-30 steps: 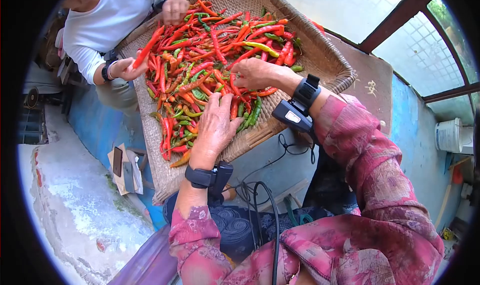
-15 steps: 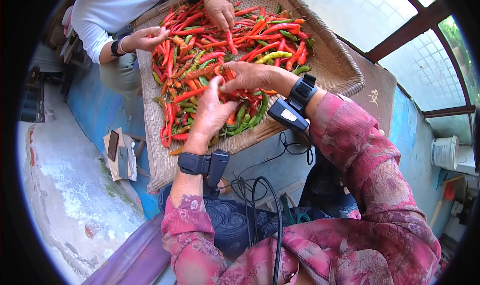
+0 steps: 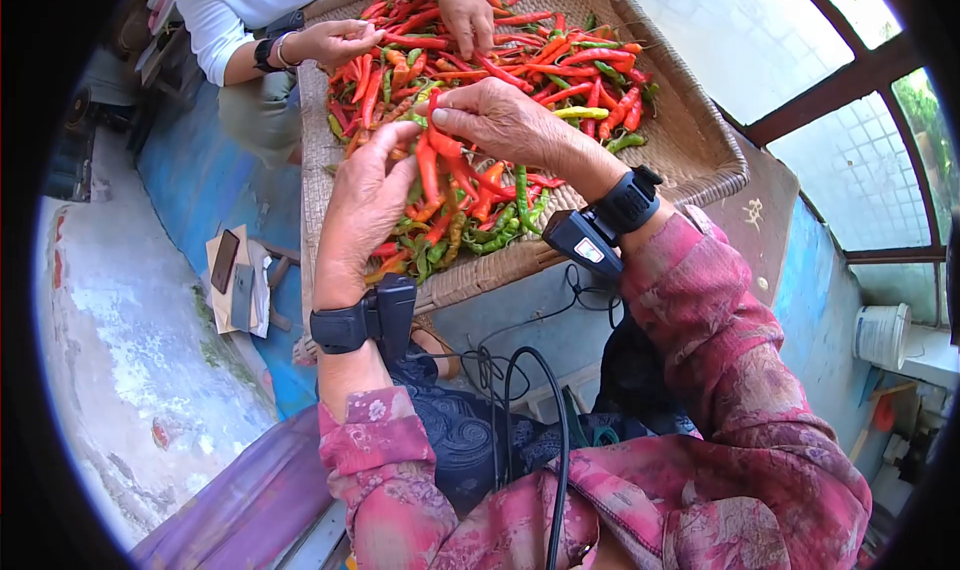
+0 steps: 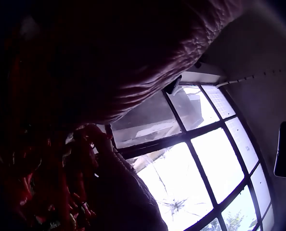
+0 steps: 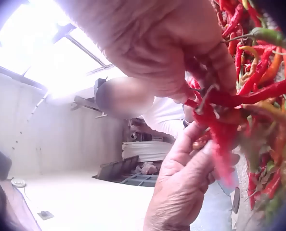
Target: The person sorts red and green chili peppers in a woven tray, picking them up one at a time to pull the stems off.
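Red peppers (image 3: 443,145) sit pinched in both hands (image 3: 360,202) (image 3: 508,125), which partly hide them.

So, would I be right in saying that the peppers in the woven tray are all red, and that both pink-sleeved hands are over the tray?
Not quite: the peppers in the woven tray are not all red; the head view shows green peppers and a yellow pepper among them. The pink-sleeved left hand and right hand are indeed over the tray.
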`<act>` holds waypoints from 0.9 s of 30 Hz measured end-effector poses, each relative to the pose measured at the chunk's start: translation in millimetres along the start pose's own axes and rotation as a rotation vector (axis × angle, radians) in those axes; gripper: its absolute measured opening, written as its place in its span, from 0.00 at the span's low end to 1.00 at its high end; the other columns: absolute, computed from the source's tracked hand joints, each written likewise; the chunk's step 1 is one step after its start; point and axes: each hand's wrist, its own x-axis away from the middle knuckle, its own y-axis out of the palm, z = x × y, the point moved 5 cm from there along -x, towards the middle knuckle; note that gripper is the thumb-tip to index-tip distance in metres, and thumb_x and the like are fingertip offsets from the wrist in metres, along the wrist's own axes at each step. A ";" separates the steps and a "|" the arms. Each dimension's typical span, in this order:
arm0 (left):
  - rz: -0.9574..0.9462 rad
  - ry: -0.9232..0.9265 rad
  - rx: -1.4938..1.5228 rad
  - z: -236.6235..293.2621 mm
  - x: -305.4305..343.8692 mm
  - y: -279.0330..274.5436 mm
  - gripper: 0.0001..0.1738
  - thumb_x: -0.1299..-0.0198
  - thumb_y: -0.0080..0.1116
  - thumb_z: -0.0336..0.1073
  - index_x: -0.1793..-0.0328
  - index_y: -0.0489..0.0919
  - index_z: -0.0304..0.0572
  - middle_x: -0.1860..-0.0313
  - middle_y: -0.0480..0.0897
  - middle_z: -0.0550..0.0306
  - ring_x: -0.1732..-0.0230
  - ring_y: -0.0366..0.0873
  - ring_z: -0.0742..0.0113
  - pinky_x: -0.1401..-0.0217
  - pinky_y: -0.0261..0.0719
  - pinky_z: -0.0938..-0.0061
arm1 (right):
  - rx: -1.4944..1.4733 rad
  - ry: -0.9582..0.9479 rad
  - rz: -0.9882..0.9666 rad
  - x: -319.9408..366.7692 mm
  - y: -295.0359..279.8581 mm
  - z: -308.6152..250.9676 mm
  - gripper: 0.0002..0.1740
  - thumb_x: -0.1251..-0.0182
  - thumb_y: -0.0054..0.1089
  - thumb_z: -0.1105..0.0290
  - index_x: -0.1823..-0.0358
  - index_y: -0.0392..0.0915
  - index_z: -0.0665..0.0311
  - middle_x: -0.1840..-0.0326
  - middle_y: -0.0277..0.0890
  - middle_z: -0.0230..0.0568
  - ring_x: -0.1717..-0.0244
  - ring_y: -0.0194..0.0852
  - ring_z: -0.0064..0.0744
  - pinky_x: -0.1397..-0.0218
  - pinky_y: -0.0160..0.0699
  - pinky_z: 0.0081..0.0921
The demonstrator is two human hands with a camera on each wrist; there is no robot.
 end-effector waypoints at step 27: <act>0.115 0.043 0.065 8.4 -1.9 25.4 0.12 0.40 0.55 0.38 0.62 0.76 0.33 0.77 0.78 0.48 0.74 0.78 0.59 0.68 0.73 0.68 | -0.990 0.001 0.859 36.2 -116.1 35.5 0.14 0.30 0.53 0.64 0.59 0.71 0.71 0.68 0.77 0.41 0.73 0.76 0.24 0.69 0.80 0.19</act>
